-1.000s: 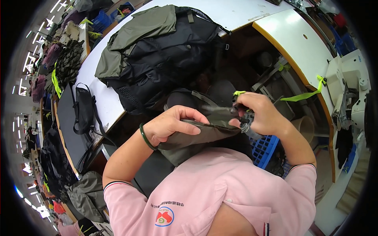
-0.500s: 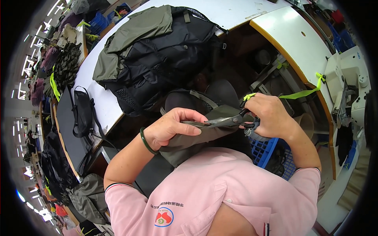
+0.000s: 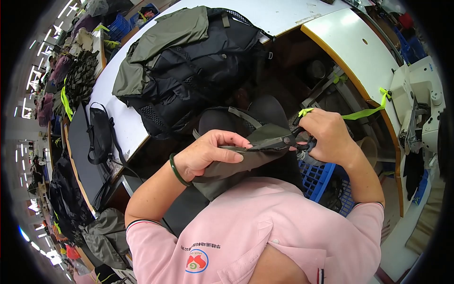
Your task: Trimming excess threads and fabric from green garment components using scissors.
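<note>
Scissors sit gripped in the right hand at the olive fabric piece, which the left hand pinches; backpacks crowd the bench.

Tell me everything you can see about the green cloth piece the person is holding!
The olive-green fabric piece looks like thin, smooth woven cloth, folded and a bit crumpled. It sits in front of the person's chest, above the lap. The left hand pinches its upper edge, stretching it flat toward the right hand. That hand holds small dark snips at the edge's far end. A grey strap crosses behind it. Its lower part hangs loosely.
</note>
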A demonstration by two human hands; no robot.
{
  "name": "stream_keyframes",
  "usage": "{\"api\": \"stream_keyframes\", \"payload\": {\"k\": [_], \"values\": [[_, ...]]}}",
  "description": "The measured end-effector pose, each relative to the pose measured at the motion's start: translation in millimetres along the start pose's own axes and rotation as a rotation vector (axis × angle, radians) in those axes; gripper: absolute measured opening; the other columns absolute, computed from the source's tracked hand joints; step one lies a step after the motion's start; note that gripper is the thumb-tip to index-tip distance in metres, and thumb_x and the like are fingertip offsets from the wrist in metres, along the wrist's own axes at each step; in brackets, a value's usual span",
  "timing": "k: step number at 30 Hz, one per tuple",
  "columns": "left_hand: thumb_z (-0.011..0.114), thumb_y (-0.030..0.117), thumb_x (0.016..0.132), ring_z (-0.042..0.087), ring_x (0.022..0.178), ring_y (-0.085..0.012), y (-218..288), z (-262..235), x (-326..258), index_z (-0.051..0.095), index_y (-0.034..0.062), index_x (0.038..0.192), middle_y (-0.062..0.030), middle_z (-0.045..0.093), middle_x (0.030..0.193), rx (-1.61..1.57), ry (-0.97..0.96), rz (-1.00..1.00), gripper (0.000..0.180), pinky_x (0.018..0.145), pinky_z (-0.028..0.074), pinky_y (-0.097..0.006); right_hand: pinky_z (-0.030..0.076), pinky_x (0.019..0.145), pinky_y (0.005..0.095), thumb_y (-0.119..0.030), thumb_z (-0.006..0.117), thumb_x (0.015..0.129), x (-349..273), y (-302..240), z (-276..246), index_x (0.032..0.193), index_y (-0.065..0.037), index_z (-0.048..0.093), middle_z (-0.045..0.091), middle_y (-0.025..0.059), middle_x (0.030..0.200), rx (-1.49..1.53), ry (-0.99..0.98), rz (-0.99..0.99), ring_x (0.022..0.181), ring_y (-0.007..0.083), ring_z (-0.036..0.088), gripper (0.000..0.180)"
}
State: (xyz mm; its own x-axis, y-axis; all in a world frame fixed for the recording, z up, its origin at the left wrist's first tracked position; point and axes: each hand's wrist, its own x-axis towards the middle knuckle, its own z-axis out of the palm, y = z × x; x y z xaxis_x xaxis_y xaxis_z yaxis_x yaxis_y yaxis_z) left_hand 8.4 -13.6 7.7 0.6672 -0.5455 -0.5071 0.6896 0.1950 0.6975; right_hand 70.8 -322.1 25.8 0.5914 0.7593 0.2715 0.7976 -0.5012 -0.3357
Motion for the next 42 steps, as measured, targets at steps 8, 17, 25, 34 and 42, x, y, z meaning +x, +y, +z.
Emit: {"api": "stream_keyframes", "payload": {"k": [8, 17, 25, 34, 42], "values": [[0.074, -0.002, 0.081, 0.065, 0.091, -0.0096, 0, 2, 2, 0.069, 0.0012, 0.111, -0.0037, 0.07, 0.103, 0.01, -0.01, -0.018, 0.03, 0.087, 0.051, -0.023, 0.052, 0.065, 0.0373, -0.018, 0.078, 0.067, 3, -1, -1, 0.084, -0.005, 0.061, 0.063, 0.0085, 0.078, -0.1, 0.011, -0.067, 0.078, 0.0275, 0.063, 0.027], [0.072, -0.003, 0.081, 0.065, 0.092, -0.0098, -1, 3, 2, 0.068, 0.0006, 0.111, -0.0038, 0.07, 0.103, -0.012, -0.032, -0.016, 0.03, 0.087, 0.051, -0.023, 0.051, 0.06, 0.0381, -0.024, 0.08, 0.067, -2, -4, 3, 0.078, -0.005, 0.059, 0.062, 0.0093, 0.073, -0.027, -0.052, -0.014, 0.074, 0.0288, 0.063, 0.03], [0.071, -0.004, 0.082, 0.065, 0.092, -0.0093, -5, 3, 3, 0.068, 0.0011, 0.111, -0.0036, 0.07, 0.104, -0.009, -0.024, 0.024, 0.03, 0.086, 0.051, -0.023, 0.05, 0.058, 0.0391, -0.033, 0.083, 0.069, -6, -5, 10, 0.075, -0.006, 0.059, 0.059, 0.009, 0.068, 0.017, -0.049, 0.053, 0.067, 0.0294, 0.062, 0.037], [0.073, -0.003, 0.081, 0.061, 0.09, -0.0072, -1, 11, 11, 0.066, 0.0026, 0.108, -0.0009, 0.066, 0.1, 0.021, -0.038, 0.028, 0.029, 0.084, 0.05, -0.02, 0.048, 0.061, 0.0345, -0.023, 0.088, 0.066, 8, -16, 11, 0.087, -0.001, 0.06, 0.06, 0.0111, 0.074, 0.451, 0.022, 0.231, 0.068, 0.0274, 0.06, 0.041], [0.077, 0.001, 0.082, 0.057, 0.091, -0.0061, -4, 4, 11, 0.059, 0.0053, 0.099, 0.0013, 0.062, 0.097, 0.365, -0.026, 0.274, 0.025, 0.083, 0.047, -0.022, 0.048, 0.067, 0.0232, 0.001, 0.077, 0.078, 19, -27, 33, 0.088, -0.004, 0.056, 0.063, 0.0026, 0.081, 1.127, -0.11, 0.436, 0.073, 0.0078, 0.058, 0.023]]}}
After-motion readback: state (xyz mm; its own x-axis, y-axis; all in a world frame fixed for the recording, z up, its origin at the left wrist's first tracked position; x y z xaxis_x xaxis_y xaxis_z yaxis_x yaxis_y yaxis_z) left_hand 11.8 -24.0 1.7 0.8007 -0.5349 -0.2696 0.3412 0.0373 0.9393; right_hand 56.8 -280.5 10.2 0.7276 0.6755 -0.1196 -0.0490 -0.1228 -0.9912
